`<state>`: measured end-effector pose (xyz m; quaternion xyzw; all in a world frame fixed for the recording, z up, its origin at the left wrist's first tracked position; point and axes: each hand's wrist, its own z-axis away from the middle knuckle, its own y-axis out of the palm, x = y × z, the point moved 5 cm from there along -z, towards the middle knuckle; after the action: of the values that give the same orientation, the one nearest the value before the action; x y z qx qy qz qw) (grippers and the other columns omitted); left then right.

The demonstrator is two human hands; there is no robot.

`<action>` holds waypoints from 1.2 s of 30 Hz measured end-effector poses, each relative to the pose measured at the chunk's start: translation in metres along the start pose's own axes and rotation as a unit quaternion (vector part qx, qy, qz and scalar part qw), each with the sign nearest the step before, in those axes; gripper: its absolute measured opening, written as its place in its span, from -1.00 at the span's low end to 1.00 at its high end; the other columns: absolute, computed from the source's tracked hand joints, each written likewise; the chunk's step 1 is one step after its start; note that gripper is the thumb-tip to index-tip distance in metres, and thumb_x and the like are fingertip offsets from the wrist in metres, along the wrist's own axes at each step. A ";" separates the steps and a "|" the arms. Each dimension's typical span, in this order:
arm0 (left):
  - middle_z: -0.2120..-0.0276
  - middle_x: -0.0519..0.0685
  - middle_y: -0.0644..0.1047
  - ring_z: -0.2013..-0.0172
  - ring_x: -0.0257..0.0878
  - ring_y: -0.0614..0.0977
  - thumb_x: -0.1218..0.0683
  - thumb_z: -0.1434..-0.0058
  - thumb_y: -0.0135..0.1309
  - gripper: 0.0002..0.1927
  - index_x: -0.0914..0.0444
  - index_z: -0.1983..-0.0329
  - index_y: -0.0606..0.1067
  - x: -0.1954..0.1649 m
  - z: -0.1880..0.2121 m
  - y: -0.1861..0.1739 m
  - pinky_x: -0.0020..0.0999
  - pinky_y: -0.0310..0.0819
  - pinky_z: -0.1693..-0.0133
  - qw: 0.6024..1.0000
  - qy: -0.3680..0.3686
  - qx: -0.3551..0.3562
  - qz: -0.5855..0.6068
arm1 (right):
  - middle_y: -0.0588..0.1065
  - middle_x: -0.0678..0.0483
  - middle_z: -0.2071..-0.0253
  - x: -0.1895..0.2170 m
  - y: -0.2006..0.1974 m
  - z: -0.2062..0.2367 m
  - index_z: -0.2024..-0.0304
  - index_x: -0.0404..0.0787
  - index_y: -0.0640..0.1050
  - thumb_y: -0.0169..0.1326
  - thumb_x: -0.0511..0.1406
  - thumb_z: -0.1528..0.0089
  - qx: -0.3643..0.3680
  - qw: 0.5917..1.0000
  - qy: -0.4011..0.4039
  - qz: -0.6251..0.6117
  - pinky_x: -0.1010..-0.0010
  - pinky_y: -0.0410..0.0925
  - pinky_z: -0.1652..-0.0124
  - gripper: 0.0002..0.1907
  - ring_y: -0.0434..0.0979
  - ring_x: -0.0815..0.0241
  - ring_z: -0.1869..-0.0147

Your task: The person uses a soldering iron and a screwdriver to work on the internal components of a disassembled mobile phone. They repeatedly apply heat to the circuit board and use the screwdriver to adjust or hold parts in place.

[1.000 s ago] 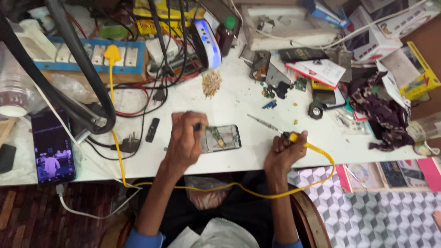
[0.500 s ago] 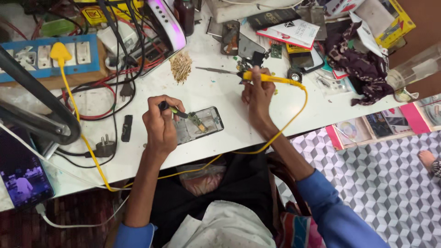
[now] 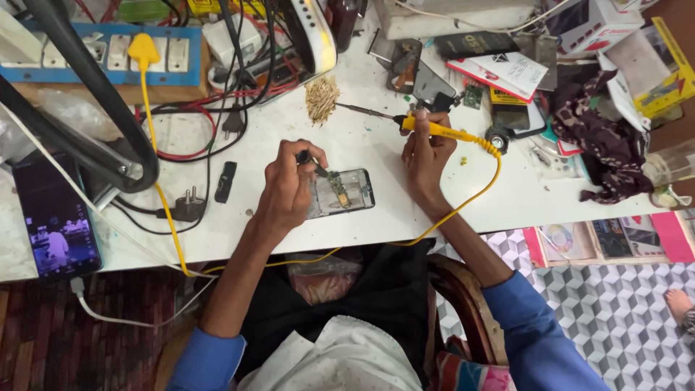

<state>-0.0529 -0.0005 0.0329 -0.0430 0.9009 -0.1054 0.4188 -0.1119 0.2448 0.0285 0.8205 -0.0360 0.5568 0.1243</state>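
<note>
Lifted away from the far clutter since half a second ago, the right hand [image 3: 426, 156] now hovers just right of the opened phone [image 3: 340, 192], gripping a yellow soldering iron [image 3: 434, 130] whose tip points far-left. Left hand [image 3: 289, 185] pinches tweezers [image 3: 318, 170] over the phone's small circuit board [image 3: 337, 188]. Phone lies near the worktop's [image 3: 376, 224] near edge, long axis left-right, under the left hand, which is closer.

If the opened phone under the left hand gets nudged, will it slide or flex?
The opened phone lies flat on the smooth white table, so it would probably slide, not roll. It looks thin with its board exposed, so likely light and fragile. The left hand rests on it, probably steadying it.
</note>
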 end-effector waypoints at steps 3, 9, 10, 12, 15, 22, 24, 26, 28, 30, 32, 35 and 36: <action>0.17 0.12 0.52 0.24 -0.18 0.58 0.06 -0.61 -0.31 -0.75 0.37 -0.05 0.24 0.002 0.000 0.000 -0.31 0.54 0.27 1.000 -0.025 -0.008 -0.007 | 0.48 0.06 0.44 -0.002 -0.001 0.000 0.21 -0.22 0.39 0.09 -0.20 -0.45 -0.006 1.000 0.001 -0.008 0.56 0.08 0.65 -0.75 0.18 0.48 0.65; 0.22 0.08 0.54 0.18 -0.13 0.50 -0.06 -0.62 -0.29 -0.66 0.34 0.03 0.24 -0.002 0.000 -0.002 -0.20 0.46 0.11 1.000 -0.018 -0.009 -0.022 | 0.56 0.06 0.33 -0.007 0.006 0.002 0.09 -0.25 0.47 0.15 -0.24 -0.38 0.026 0.997 0.068 0.020 0.61 0.05 0.65 -0.79 0.17 0.53 0.64; 0.24 0.07 0.55 0.20 -0.12 0.47 -0.05 -0.61 -0.29 -0.67 0.35 0.05 0.25 -0.004 0.001 -0.001 -0.18 0.44 0.11 0.999 -0.011 -0.010 -0.038 | 0.57 0.07 0.32 -0.007 0.007 0.004 0.08 -0.26 0.49 0.16 -0.25 -0.36 0.032 0.996 0.071 0.033 0.62 0.06 0.64 -0.78 0.18 0.54 0.63; 0.30 0.06 0.57 0.24 -0.09 0.42 -0.02 -0.61 -0.27 -0.69 0.35 0.08 0.26 -0.005 -0.001 -0.002 -0.15 0.41 0.10 0.997 0.011 -0.013 -0.076 | 0.59 0.09 0.31 -0.008 0.010 0.002 0.06 -0.26 0.52 0.20 -0.26 -0.33 0.046 0.995 0.070 0.053 0.64 0.08 0.62 -0.77 0.20 0.55 0.61; 0.31 0.06 0.59 0.24 -0.06 0.46 0.01 -0.59 -0.26 -0.72 0.35 0.08 0.27 -0.007 -0.002 -0.002 -0.15 0.42 0.11 0.995 0.033 -0.009 -0.093 | 0.62 0.10 0.32 -0.013 0.011 0.000 0.12 -0.29 0.58 0.27 -0.27 -0.29 0.070 0.986 0.091 0.122 0.65 0.13 0.57 -0.77 0.28 0.55 0.54; 0.30 0.13 0.55 0.30 -0.12 0.61 0.04 -0.58 -0.25 -0.73 0.38 0.08 0.24 -0.003 0.000 -0.001 -0.25 0.52 0.17 1.000 0.010 -0.009 -0.026 | 0.62 0.10 0.31 -0.009 0.012 -0.003 0.15 -0.30 0.59 0.27 -0.27 -0.34 0.080 0.992 0.020 0.095 0.66 0.24 0.43 -0.80 0.41 0.54 0.39; 0.30 0.12 0.56 0.30 -0.13 0.62 0.04 -0.58 -0.26 -0.74 0.38 0.08 0.23 -0.002 0.000 0.000 -0.27 0.54 0.19 1.000 0.011 -0.005 -0.016 | 0.59 0.11 0.42 -0.010 0.008 -0.003 0.25 -0.28 0.58 0.24 -0.26 -0.31 0.069 0.990 0.071 0.103 0.65 0.08 0.60 -0.81 0.22 0.54 0.60; 0.30 0.13 0.56 0.30 -0.13 0.62 0.07 -0.59 -0.26 -0.76 0.37 0.09 0.24 -0.003 0.000 -0.001 -0.26 0.54 0.19 1.000 0.008 -0.006 -0.024 | 0.59 0.11 0.44 -0.006 0.007 0.000 0.27 -0.27 0.57 0.21 -0.26 -0.33 0.075 0.989 0.071 0.103 0.65 0.09 0.59 -0.81 0.23 0.55 0.60; 0.30 0.13 0.56 0.30 -0.13 0.61 0.09 -0.60 -0.27 -0.78 0.36 0.09 0.24 -0.005 0.001 -0.002 -0.26 0.53 0.19 0.999 0.016 -0.008 -0.027 | 0.58 0.10 0.46 -0.004 0.006 0.002 0.30 -0.26 0.55 0.20 -0.27 -0.34 0.074 0.989 0.068 0.106 0.65 0.10 0.59 -0.81 0.24 0.55 0.60; 0.31 0.12 0.56 0.31 -0.13 0.59 0.10 -0.60 -0.26 -0.79 0.36 0.09 0.23 -0.009 -0.001 -0.002 -0.26 0.52 0.19 0.999 0.042 -0.009 -0.024 | 0.58 0.09 0.47 -0.002 0.006 0.000 0.34 -0.25 0.53 0.20 -0.28 -0.34 0.063 0.990 0.056 0.112 0.65 0.12 0.59 -0.79 0.25 0.54 0.61; 0.31 0.11 0.56 0.31 -0.13 0.59 0.10 -0.60 -0.26 -0.80 0.35 0.09 0.23 -0.011 -0.001 -0.003 -0.26 0.52 0.19 0.998 0.048 -0.008 -0.034 | 0.56 0.08 0.47 -0.003 0.008 -0.002 0.35 -0.25 0.50 0.23 -0.30 -0.33 0.078 0.990 0.060 0.098 0.64 0.16 0.57 -0.78 0.34 0.52 0.57; 0.29 0.13 0.55 0.29 -0.12 0.60 0.16 -0.56 -0.24 -0.86 0.35 0.10 0.21 -0.012 -0.001 -0.003 -0.29 0.54 0.20 0.999 0.033 -0.005 -0.013 | 0.54 0.07 0.50 -0.006 0.009 -0.003 0.36 -0.25 0.50 0.23 -0.32 -0.32 0.077 0.989 0.083 0.096 0.62 0.15 0.59 -0.79 0.29 0.50 0.60; 0.27 0.14 0.55 0.28 -0.12 0.61 0.18 -0.54 -0.24 -0.89 0.36 0.11 0.21 -0.011 -0.001 -0.004 -0.30 0.55 0.20 1.000 0.025 -0.004 -0.002 | 0.54 0.07 0.51 -0.006 0.011 -0.003 0.36 -0.25 0.51 0.23 -0.32 -0.32 0.074 0.988 0.091 0.096 0.62 0.13 0.59 -0.80 0.25 0.49 0.62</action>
<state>-0.0464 -0.0019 0.0427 -0.0442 0.9117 -0.1033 0.3953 -0.1192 0.2347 0.0259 0.7661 -0.0618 0.6397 0.0121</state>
